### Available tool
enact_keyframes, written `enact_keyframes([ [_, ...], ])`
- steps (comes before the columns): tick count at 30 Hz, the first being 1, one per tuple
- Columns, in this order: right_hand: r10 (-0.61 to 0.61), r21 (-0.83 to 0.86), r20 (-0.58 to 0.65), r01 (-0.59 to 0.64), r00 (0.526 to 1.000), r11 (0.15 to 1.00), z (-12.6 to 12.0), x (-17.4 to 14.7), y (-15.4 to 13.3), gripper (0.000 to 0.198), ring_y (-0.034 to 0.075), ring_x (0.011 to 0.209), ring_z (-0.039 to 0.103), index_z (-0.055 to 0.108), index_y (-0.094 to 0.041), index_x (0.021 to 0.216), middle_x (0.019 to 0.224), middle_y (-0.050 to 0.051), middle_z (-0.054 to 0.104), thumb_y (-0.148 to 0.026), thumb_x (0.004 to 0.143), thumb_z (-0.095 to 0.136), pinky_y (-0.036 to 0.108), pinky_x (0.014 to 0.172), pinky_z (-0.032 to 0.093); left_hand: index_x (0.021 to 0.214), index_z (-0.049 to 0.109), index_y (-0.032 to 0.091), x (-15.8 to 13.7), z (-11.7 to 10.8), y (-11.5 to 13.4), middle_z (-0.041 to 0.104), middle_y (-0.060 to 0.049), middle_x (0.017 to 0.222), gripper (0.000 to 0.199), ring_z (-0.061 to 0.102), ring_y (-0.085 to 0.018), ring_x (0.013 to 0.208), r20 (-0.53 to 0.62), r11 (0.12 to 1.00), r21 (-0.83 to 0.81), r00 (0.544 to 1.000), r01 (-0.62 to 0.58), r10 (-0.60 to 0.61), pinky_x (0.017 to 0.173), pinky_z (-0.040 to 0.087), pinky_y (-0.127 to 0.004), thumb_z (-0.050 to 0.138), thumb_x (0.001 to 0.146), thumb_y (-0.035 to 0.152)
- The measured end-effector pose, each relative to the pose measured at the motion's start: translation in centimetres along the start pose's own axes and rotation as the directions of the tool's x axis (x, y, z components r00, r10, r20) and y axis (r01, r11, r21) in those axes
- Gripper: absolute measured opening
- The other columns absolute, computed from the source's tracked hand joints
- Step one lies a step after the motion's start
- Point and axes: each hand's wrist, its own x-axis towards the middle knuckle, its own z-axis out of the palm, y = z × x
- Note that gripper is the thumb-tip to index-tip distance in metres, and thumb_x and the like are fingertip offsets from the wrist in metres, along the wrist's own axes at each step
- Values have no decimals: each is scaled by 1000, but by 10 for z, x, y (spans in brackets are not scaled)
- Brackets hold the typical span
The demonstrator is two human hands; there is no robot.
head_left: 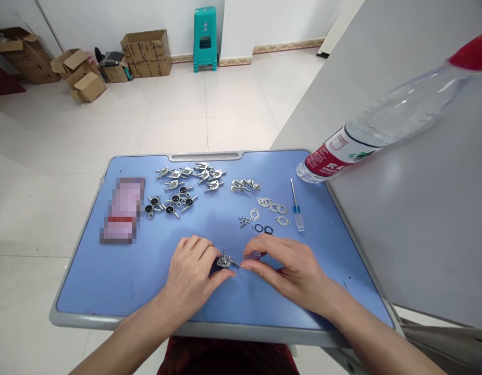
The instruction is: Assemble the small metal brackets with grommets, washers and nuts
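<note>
My left hand (pixel 194 263) is closed around the side of a small metal valve (pixel 224 260) near the table's front edge. The valve has a flat plate on top and a thin stem standing up. My right hand (pixel 289 263) pinches a small translucent purple piece (pixel 255 255), largely covered by the fingers. Its fingertips are close to the valve's right-hand end; whether they touch it I cannot tell. Just beyond the right hand lie black rubber rings (pixel 258 228), tiny screws (pixel 244 221) and flat metal plates (pixel 282 221) with holes.
Several valves (pixel 204 176) lie at the back, others with black round faces (pixel 175 198) nearer. Small metal levers (pixel 244 185), a clear-handled screwdriver (pixel 298 213) and a water bottle (pixel 342 148) are to the right. A blurred pinkish rectangle (pixel 125 203) lies left. Cardboard boxes (pixel 147 54) and a stool (pixel 205 39) stand beyond.
</note>
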Motion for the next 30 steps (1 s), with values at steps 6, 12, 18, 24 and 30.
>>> enact_keyframes([
  [6,-6,-16,-69,5,998,1000,9,1,9,9,13,64,62,59,-21,93,75,2,67,-26,96,53,24,61,51,76,58,18,0,-7,2,62,-3,72,27,53,-19,70,-2,1000,6,1000,15,-15,64,37,-34,65,85,42],
  [12,-32,32,-100,36,994,999,14,3,12,8,14,74,66,60,-20,97,83,4,69,-22,96,53,26,66,55,63,53,18,-1,-9,9,55,-1,59,23,46,-16,58,0,996,-55,998,-69,69,61,33,-34,57,85,25],
  [18,23,34,-134,-19,991,999,10,4,14,8,14,74,66,60,-19,98,83,4,70,-21,96,52,26,66,54,59,46,18,-3,-13,14,49,1,54,24,38,-13,53,-51,986,-130,994,-106,100,60,30,-33,55,82,17],
  [24,173,65,-269,-161,948,985,-4,1,15,7,12,64,65,60,-20,96,80,1,69,-20,93,54,24,64,54,100,56,19,9,-27,3,61,-6,97,22,55,-20,90,136,983,-183,989,-27,53,97,34,-46,53,79,10],
  [30,178,82,-307,-161,935,984,-9,1,15,7,12,63,64,61,-20,97,82,1,70,-21,92,56,24,63,54,110,55,22,26,-28,-8,58,-5,107,29,52,-21,102,378,988,-142,919,-67,116,107,28,-47,55,83,10],
])
